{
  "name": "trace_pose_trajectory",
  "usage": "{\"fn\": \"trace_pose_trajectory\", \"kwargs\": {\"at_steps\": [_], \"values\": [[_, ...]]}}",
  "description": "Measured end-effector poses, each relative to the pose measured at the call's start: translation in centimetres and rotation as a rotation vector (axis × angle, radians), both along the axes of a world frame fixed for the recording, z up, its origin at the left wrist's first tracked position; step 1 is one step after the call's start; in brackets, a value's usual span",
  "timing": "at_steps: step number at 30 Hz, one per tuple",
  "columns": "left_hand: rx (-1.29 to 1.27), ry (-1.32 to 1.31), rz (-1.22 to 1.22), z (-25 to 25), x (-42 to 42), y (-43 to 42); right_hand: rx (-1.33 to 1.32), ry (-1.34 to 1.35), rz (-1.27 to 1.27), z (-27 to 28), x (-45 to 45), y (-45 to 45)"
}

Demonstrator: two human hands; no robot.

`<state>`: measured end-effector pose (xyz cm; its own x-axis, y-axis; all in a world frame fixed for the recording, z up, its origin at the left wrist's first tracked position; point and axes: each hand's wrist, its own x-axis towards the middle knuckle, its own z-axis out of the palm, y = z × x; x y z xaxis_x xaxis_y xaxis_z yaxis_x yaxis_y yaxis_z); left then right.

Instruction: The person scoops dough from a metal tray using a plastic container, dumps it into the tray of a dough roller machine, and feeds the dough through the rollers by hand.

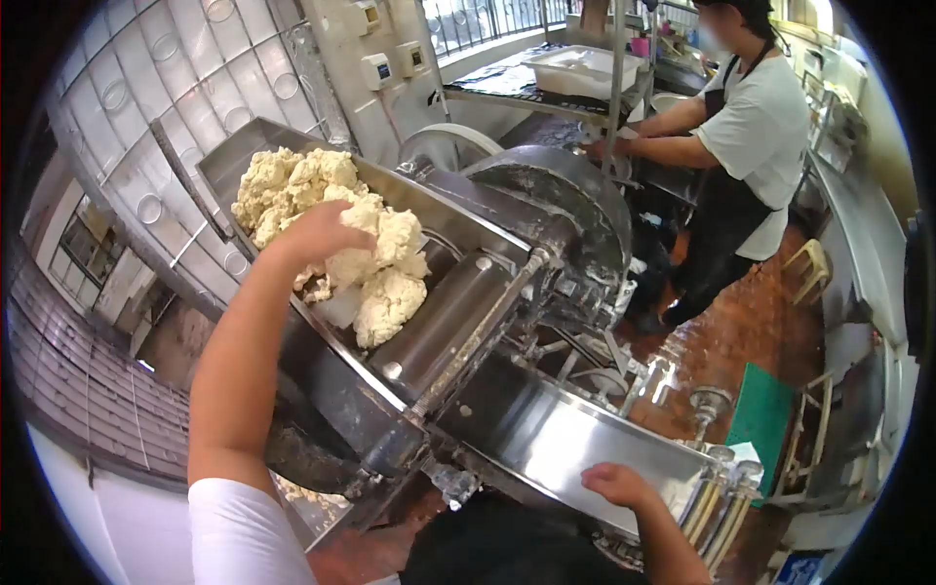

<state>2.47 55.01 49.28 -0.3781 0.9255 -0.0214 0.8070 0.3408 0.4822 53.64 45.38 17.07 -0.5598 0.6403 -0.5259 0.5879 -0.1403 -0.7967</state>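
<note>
Lumpy pale dough [395,302] lies in a long metal trough [229,161], heaped toward its far end. My left hand [331,234] reaches over the trough wall, its fingers curled onto the top of the dough; some fingertips are hidden. Beside the dough, a smooth metal roller [448,317] lies across the near part of the trough. My right hand [616,483] is over the shiny metal chute [536,429], with nothing in it and its fingers loosely apart. Whether it touches the metal I cannot tell.
A large round machine housing [561,200] and a wheel [448,146] stand beyond the trough. At the right, a person [751,146] in a dark apron works at a counter. A white tub [582,70], a green board [760,419] and a stool [807,265] are around.
</note>
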Motion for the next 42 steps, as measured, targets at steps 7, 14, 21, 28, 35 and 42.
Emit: {"fn": "trace_pose_trajectory", "kwargs": {"at_steps": [7, 14, 21, 28, 35, 42], "values": [[-0.326, 0.759, -0.248, -1.2, 6.6, 4.8, 0.048, -0.035, 0.217, -4.0, 1.7, -2.3], [-0.447, 0.774, -0.281, -3.4, 8.2, 6.7, 0.039, -0.059, 0.055, -5.4, 1.5, -2.7], [-0.21, 0.401, -0.286, -4.7, 4.5, 5.9, -0.11, 0.117, 0.09, -6.7, -1.8, -0.3], [-0.112, 0.265, -0.14, -5.8, 4.3, 5.2, -0.575, 0.448, -0.208, -2.0, -16.7, 8.1], [0.013, 0.421, 0.003, -6.9, 5.8, 4.9, -1.027, 1.09, -0.613, 1.6, -28.6, 11.2], [0.26, 0.463, -0.029, -8.5, 5.4, 5.9, -1.124, 1.248, -0.663, 5.4, -31.1, 12.2]]}}
